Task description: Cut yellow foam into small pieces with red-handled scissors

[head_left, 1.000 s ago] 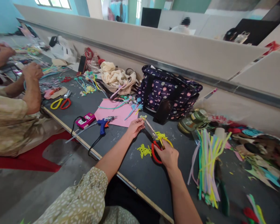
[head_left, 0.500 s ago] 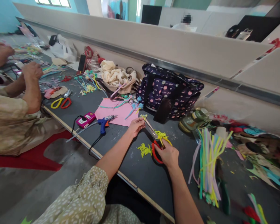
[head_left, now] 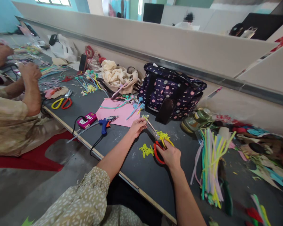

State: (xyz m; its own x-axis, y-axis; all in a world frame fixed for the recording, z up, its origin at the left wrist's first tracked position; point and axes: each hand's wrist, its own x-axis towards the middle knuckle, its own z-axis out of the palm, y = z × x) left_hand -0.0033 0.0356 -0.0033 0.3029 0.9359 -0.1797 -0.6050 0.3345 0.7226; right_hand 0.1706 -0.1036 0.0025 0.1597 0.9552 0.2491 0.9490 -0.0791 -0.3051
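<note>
My right hand (head_left: 171, 154) is closed on the red and yellow handles of a pair of scissors (head_left: 159, 152), whose blades point up and left toward my left hand. My left hand (head_left: 138, 126) is pinched at the blade tips, on a small pale yellow piece (head_left: 145, 117). Short yellow cut pieces lie in two piles on the dark table, one (head_left: 146, 150) left of the handles and the other (head_left: 162, 135) behind them, partly hidden by the scissors.
A blue glue gun (head_left: 104, 125) lies by a pink sheet (head_left: 120, 114). Behind stand a patterned bag (head_left: 169, 91) and a phone (head_left: 165, 110). Bundled coloured strips (head_left: 211, 166) and a green jar (head_left: 195, 121) are at right. Another person's hands (head_left: 30, 71) work at left.
The scissor handles have drawn slightly closer together. My hands stay in nearly the same place. The other person's nearer hand at left has shifted slightly left.
</note>
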